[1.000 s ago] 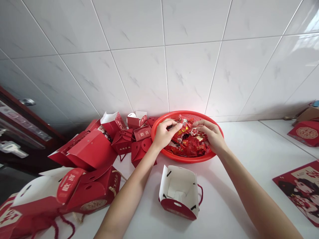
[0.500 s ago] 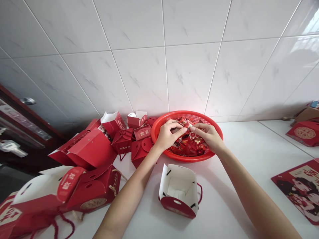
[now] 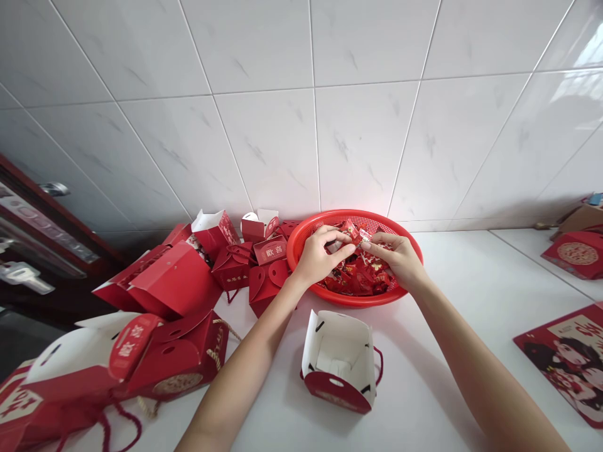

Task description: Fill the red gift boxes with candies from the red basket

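A red oval mesh basket (image 3: 360,302) stands by the wall, filled with red wrapped candies (image 3: 360,280). Over its left part, my left hand (image 3: 325,252) pinches a small red wrapped candy (image 3: 352,232) between thumb and fingers. My right hand (image 3: 393,256) is close beside it over the candies, thumb and index finger pinched together; anything between them is too small to make out. In front of the basket, between my forearms, an open red box with a white inside (image 3: 338,361) and a dark red cord handle stands upright; no hand touches it.
Several red gift boxes (image 3: 174,279), some open and some closed, crowd the left side. At the right lie a red printed bag (image 3: 568,358) and another red box (image 3: 577,251). A white tiled wall (image 3: 362,144) rises behind the basket.
Both hands remain over the basket; their fingertips have drawn slightly apart, and the small red candy at my left fingertips shows more clearly. The view has shifted very slightly.
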Motion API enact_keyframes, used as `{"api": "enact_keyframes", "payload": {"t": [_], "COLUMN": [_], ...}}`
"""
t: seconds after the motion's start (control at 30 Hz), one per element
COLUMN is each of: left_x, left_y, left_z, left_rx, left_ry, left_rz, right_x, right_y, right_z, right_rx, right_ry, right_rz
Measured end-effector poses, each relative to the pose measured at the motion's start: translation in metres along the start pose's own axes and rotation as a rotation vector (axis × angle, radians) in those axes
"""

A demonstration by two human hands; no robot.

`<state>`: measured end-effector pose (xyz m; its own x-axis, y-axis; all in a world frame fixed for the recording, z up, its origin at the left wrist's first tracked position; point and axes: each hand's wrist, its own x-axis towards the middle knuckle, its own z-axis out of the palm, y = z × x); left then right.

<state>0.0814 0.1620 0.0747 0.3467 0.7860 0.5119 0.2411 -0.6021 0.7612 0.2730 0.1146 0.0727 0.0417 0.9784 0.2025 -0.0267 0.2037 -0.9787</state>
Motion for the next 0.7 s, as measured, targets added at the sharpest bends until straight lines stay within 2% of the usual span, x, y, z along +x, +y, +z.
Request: {"api": "enact_keyframes", "payload": {"t": [0.33, 0.47, 0.6, 0.7], "left_x": [0.005, 0.007, 0.008, 0.009], "left_y": [-0.014, -0.018, -0.014, -0.010], "left_z": [-0.003, 0.000, -0.001, -0.007], "left_rx": [-0.151, -0.337, -0.503, -0.628], "left_ry": [0.141, 0.206, 0.330, 0.349], "left_rz": [0.048, -0.050, -0.178, -0.301], "right_x": [0.000, 0.001, 0.002, 0.002], "right_y": [-0.001, 0.000, 0.002, 0.002], "right_z": [0.000, -0.001, -0.001, -0.002], "right_rx": [0.062, 0.072, 0.076, 0.097], "right_ry": [0.120, 0.139, 0.143, 0.152], "right_rz": [0.102, 0.106, 0.103, 0.110]}}
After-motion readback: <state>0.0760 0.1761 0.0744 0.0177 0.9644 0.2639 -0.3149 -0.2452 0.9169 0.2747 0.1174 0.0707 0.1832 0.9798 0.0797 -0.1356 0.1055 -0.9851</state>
